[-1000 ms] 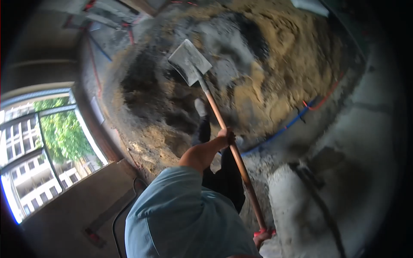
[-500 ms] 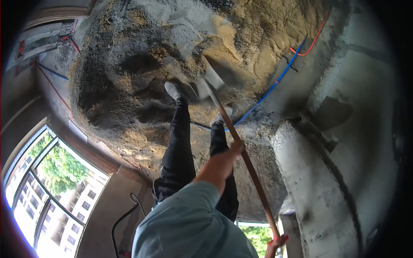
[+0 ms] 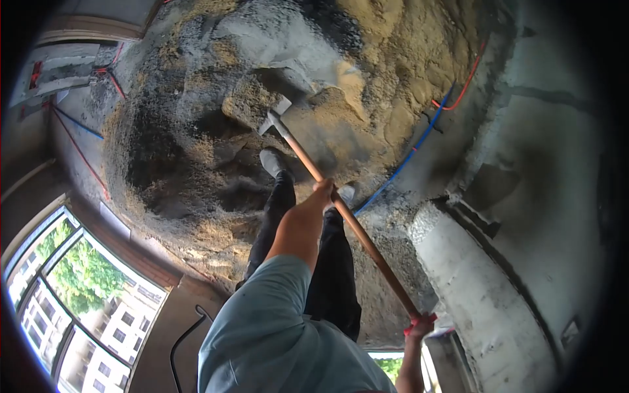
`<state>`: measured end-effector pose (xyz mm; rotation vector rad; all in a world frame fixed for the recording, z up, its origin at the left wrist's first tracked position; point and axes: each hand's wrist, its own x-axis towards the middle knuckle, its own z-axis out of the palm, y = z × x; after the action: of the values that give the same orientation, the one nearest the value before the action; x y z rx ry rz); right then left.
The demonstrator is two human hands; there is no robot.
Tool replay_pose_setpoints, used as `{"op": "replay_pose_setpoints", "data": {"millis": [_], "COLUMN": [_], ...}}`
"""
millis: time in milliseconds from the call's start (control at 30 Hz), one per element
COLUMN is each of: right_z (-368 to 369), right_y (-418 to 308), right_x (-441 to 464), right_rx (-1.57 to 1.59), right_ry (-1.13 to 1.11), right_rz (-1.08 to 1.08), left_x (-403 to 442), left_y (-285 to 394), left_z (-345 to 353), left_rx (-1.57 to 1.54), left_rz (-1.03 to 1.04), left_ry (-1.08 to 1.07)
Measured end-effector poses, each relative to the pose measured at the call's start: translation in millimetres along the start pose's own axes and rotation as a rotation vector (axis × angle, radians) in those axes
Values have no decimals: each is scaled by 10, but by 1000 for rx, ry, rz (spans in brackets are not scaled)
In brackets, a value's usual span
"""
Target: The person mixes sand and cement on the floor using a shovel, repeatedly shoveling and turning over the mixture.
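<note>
While both hands are on the shovel (image 3: 363, 241), its wooden shaft (image 3: 383, 267) runs diagonally from the pile (image 3: 229, 164) toward the lower right of the head view. The left hand (image 3: 324, 191) is closed around the shaft, forward of its middle and nearer the blade (image 3: 283, 105); the arm extends from a light blue sleeve (image 3: 282, 278). The right hand (image 3: 421, 325) is closed at the rear end of the shaft, on the red grip (image 3: 414, 321). Its individual fingers are too small to tell apart.

The blade is located at the pile, ahead of the person's feet. Clumped, yellow-brown granular material (image 3: 250, 101) covers much of the blade, leaving pale metal visible along parts of its edge. Whether the blade touches the pile beneath cannot be determined.

The pile comprises yellow, grey and nearly black areas. The left shoe (image 3: 272, 161) is positioned at the pile, near the blade; the right shoe (image 3: 348, 192) is just beside the shaft, partly hidden near the left hand. Both legs are in dark trousers (image 3: 333, 281).

A blue tube (image 3: 401, 164) curves along the right side of the pile, with a red tube (image 3: 473, 77) near its far end. A pale, rough ledge (image 3: 481, 298) lies to the right of the shaft. A window (image 3: 82, 295) is at the left, and a black cable (image 3: 175, 347) is near it.
</note>
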<state>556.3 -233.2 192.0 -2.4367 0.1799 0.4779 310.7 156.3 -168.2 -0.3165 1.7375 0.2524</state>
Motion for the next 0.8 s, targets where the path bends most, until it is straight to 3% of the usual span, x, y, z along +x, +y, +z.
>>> {"op": "replay_pose_setpoints", "data": {"millis": [33,167,267,300,367,400,433,467,500,533,600,667,733,800], "right_z": [-35,-152,13,99,495,722,1144,1372,1652,1830,2123,2308,2296,1950], "right_y": [-33,-326,-286,-78,-9,-45,-402,-515,-573,-461,-1163,-1444,-1425,-1405], "right_x": [29,195,524,813,943,1025,626,447,176,125,-614,-964,-801,-553], "right_rx": [-76,-208,-163,-61,-20,10,110,352,452,383,208,424,383,253], "right_ry": [85,-84,-181,-167,-163,-157,23,-199,-239,-493,-748,-770,-761,-1050], "right_rz": [9,198,124,89,-144,-263,-412,-382,-426,-541,-1178,-1376,-1353,-939], "left_x": [-162,-635,-1099,-898,-1113,-810,-1236,-1275,-1338,-1516,-1776,-2103,-2128,-2522], "left_y": [-17,-60,216,205,542,678,953,1203,1439,1665,1977,2087,2041,1683], "left_z": [-37,-386,-828,-969,-1358,-1585,-1827,-2140,-2421,-2659,-3135,-3529,-3601,-3367], "left_rx": [41,-52,-119,-246,-410,-514,-676,-686,-622,-730,-675,-652,-687,-735], "left_rz": [-30,-11,87,170,226,249,297,374,506,527,623,579,654,641], "left_ry": [22,64,107,72,-19,-130,-308,-398,-349,-322,78,-37,-49,-351]}}
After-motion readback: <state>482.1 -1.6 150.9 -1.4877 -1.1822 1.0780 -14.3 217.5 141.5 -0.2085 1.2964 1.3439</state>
